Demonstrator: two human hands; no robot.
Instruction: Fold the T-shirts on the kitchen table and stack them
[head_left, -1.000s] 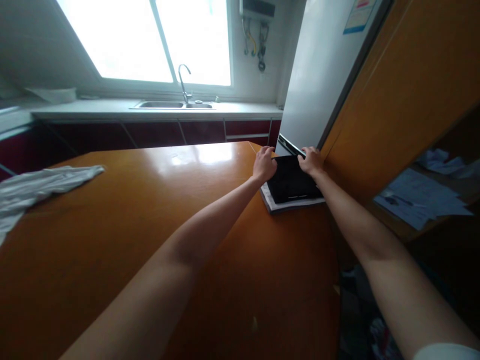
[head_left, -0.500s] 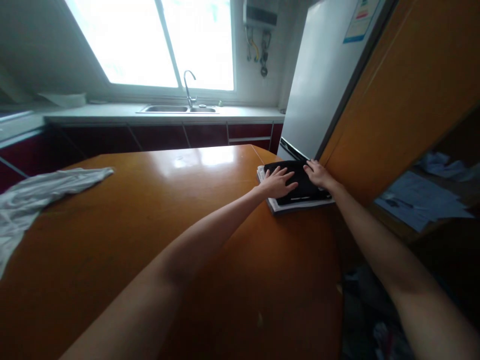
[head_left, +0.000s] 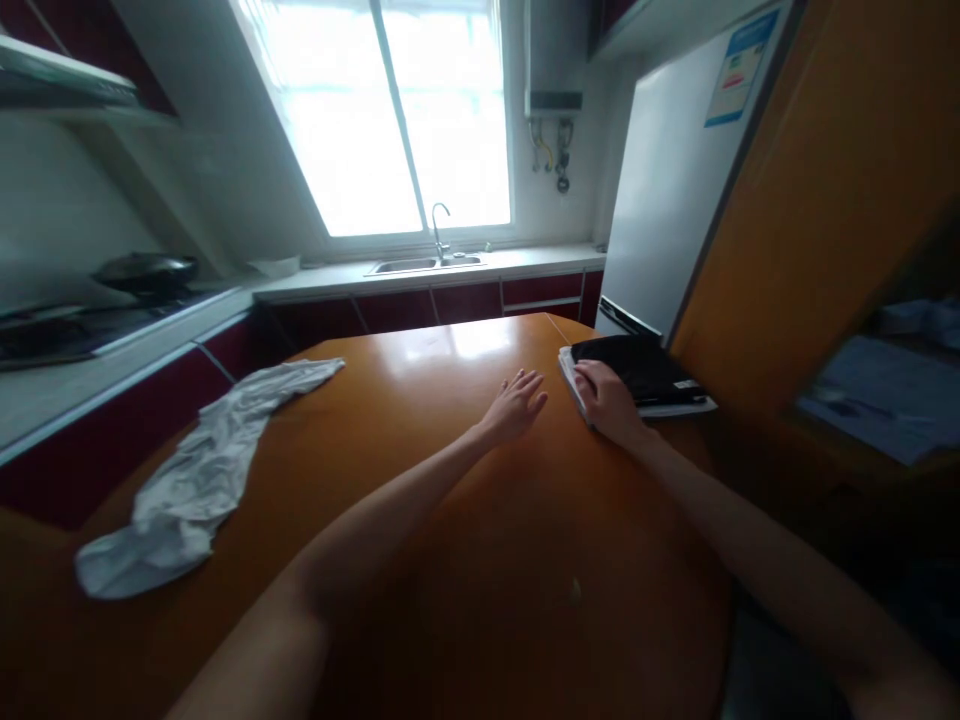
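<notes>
My left hand [head_left: 514, 405] is over the wooden table, fingers stretched out and slightly apart, holding nothing. It is to the left of a stack made of a black folder-like item [head_left: 637, 365] on top of white papers [head_left: 679, 409]. At the near left edge of this stack is my right hand [head_left: 609, 402], its fingers bent and close together against the black item and the paper edges. The hand itself hides part of that edge. A small white label shows at the black item's right corner.
A crumpled white cloth [head_left: 202, 470] lies along the left side of the wooden table [head_left: 420, 480]. Behind the table are a sink [head_left: 409, 266] and a counter. A fridge [head_left: 667, 190] and a wooden panel stand to the right. At far left, a pan [head_left: 146, 272] sits on the stove.
My left hand has come off the black item and moved left over the table. My right hand has shifted from its far right side to the near left edge. The view has tilted up and left.
</notes>
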